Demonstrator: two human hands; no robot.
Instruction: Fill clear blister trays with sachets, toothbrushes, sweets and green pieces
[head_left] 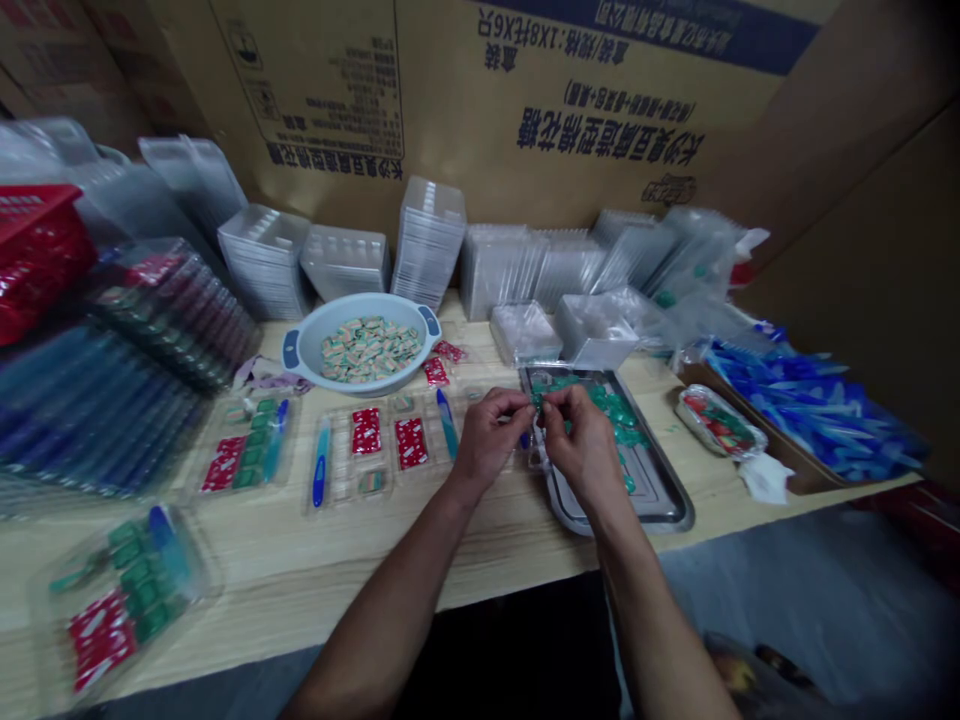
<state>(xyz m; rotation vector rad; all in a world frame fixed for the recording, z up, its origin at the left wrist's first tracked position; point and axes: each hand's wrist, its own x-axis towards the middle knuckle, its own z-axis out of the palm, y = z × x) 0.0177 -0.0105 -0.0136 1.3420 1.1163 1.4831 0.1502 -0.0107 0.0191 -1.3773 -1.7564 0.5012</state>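
A person's forearms are angling inward over a pale wooden table, the left hand and right hand meeting, their fingers curled and pinching small green pieces above a steel tray strewn with more. A clear plastic blister pack is lying just beside the left hand, while a blue-handled white bowl of wrapped pieces is sitting farther back.

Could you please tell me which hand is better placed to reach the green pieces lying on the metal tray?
Probably the right hand: it is already above the metal tray, close to the green pieces. The left hand sits further left, reaching the tray's edge only with its fingers.
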